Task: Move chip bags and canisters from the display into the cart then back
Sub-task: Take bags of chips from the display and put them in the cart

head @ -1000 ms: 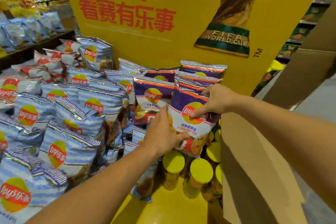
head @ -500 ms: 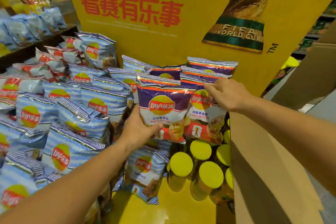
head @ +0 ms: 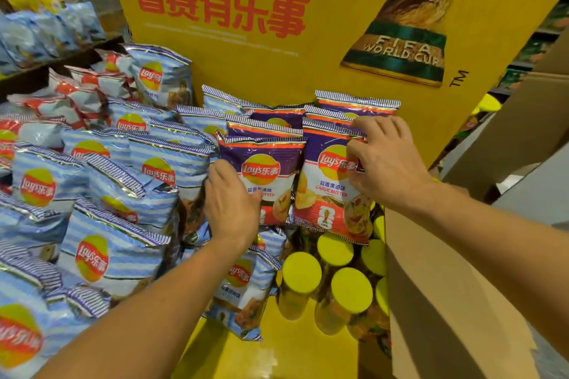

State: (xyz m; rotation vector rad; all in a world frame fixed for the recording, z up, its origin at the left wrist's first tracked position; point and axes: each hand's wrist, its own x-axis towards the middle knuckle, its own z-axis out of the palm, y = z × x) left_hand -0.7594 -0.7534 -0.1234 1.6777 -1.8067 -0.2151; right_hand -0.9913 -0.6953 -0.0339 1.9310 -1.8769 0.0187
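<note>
Gripping the lower left edge of a purple Lay's bag (head: 264, 175) with the left hand (head: 231, 203), thumb on the front and fingers curled behind the edge. Pinching the upper right corner of a second purple bag marked Garlic Butter (head: 326, 188) with the right hand (head: 385, 163), fingers over the sealed top strip and thumb lower on the front. Both bags upright, side by side and touching, fronts toward the camera, at the near end of a row of more purple bags (head: 354, 103) standing behind them against the yellow display board (head: 308, 71). Below the second bag, near and to the right, a group of canisters with yellow lids (head: 351, 289) standing upright on the yellow display floor (head: 277, 354), close together. Between the canisters and the left forearm, one blue striped bag (head: 243, 289) leaning on the floor of the display. Farther left, a large pile of blue striped bags (head: 104, 252) with the same logo, overlapping each other, and at the far left some red and silver bags (head: 74, 92). On the right, a brown cardboard wall (head: 446, 317) just beside the canisters, with the right forearm crossing above it. On the board, red Chinese letters and a trophy picture with the words FIFA World Cup (head: 400, 49).
</note>
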